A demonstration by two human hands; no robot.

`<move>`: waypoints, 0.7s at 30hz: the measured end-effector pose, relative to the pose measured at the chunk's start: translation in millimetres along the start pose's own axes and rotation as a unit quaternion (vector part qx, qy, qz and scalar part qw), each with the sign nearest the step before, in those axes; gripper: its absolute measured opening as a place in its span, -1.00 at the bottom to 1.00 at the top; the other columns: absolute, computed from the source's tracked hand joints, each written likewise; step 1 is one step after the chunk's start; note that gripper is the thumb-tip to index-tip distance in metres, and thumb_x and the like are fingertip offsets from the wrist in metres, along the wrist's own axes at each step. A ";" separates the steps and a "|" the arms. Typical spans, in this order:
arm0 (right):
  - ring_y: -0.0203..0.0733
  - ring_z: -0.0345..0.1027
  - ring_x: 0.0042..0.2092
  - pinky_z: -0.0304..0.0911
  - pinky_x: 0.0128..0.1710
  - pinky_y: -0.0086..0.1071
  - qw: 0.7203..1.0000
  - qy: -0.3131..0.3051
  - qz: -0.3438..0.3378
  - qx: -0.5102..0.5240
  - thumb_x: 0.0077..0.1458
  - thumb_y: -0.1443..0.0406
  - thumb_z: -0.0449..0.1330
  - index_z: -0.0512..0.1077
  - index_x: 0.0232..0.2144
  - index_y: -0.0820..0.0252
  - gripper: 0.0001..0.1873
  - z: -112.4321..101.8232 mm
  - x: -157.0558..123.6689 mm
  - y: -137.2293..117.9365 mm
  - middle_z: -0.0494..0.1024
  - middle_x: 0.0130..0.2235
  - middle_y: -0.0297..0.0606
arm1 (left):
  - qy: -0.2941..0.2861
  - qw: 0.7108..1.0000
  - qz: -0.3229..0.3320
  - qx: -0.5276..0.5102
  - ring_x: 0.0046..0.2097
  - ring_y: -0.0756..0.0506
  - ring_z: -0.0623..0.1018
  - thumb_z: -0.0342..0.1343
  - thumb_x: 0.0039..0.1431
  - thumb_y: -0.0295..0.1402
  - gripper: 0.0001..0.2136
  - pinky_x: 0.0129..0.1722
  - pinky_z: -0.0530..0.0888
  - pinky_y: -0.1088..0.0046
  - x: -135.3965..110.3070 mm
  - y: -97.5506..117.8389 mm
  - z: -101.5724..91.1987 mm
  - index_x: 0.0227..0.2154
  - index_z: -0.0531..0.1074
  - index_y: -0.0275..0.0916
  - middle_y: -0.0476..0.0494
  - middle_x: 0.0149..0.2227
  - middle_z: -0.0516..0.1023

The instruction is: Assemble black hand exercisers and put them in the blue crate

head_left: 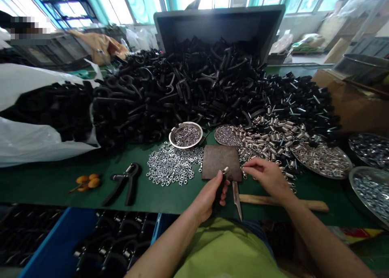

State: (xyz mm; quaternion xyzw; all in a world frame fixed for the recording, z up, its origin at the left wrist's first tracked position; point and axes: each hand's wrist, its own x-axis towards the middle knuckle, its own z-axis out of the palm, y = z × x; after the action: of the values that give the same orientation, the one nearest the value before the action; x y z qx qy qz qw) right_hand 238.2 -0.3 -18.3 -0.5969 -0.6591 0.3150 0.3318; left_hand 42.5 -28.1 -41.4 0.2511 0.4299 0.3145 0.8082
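My left hand is closed around a black plastic handle, with a small shiny metal piece showing at its upper end. It is over the front edge of a flat dark metal plate. My right hand has thumb and forefinger pinched together at the plate's right edge, beside loose springs; what is between the fingertips is too small to make out. A hammer lies between my hands and my body, its wooden handle under my right wrist.
A large heap of black handles spills from a grey crate. Metal nuts, a steel bowl of small parts and an assembled hand gripper stand left. Orange fruits lie further left; trays of parts stand right.
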 end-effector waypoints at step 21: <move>-0.38 0.24 -0.64 0.18 -0.62 -0.49 0.986 -0.159 -0.032 -0.033 0.16 0.15 0.01 0.50 -0.37 0.20 -0.67 4.7 32.1 -6.6 0.46 -0.58 -0.41 | -0.032 0.992 -0.008 0.123 -0.61 0.13 0.03 0.05 -0.03 0.12 -0.51 -0.65 -0.10 0.61 -2.0 6.9 0.5 -0.35 0.33 -0.28 0.12 -0.59 0.11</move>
State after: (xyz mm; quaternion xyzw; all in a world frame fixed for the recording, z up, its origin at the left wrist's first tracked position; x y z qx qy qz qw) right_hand 228.4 31.0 -13.7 -0.5288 -0.7322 0.3730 0.2123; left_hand 40.1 -25.0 -35.3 0.3552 0.4418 0.2444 0.7867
